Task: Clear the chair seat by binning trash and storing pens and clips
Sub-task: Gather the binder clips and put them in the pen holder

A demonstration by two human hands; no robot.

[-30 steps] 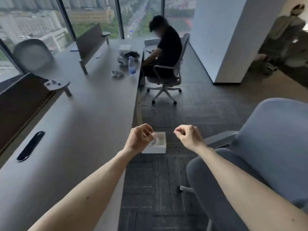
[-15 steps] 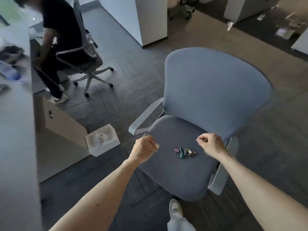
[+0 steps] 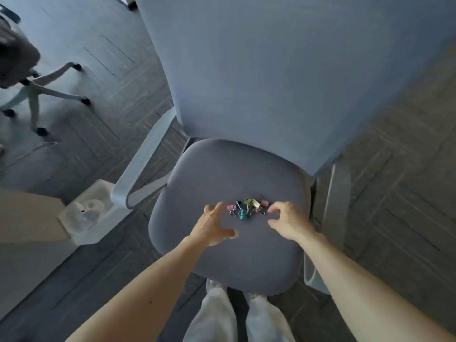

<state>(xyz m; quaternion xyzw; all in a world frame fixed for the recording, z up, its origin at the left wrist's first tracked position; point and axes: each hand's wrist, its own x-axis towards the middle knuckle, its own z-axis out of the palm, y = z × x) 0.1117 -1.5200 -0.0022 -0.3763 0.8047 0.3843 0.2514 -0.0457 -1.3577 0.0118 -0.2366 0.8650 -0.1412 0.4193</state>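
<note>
A grey-blue office chair stands in front of me, its seat (image 3: 222,174) bare except for a small heap of coloured binder clips (image 3: 248,206) in pink, yellow, teal and black. My left hand (image 3: 214,227) hovers just left of the heap, fingers spread and holding nothing. My right hand (image 3: 288,222) is just right of the heap, fingers curled apart and also holding nothing. Both sets of fingertips are close to the clips; I cannot tell if they touch. No pens or trash show on the seat.
A white square bin (image 3: 86,213) with clear plastic trash inside stands on the floor left of the chair, beside a beige desk panel (image 3: 27,215). The chair's white armrest (image 3: 143,159) rises between bin and seat. Another chair's wheeled base (image 3: 37,95) is at far left.
My view swung from the desk and bin down onto the chair seat. Both hands went from closed fists to spread fingers and came down on either side of the clip heap.
</note>
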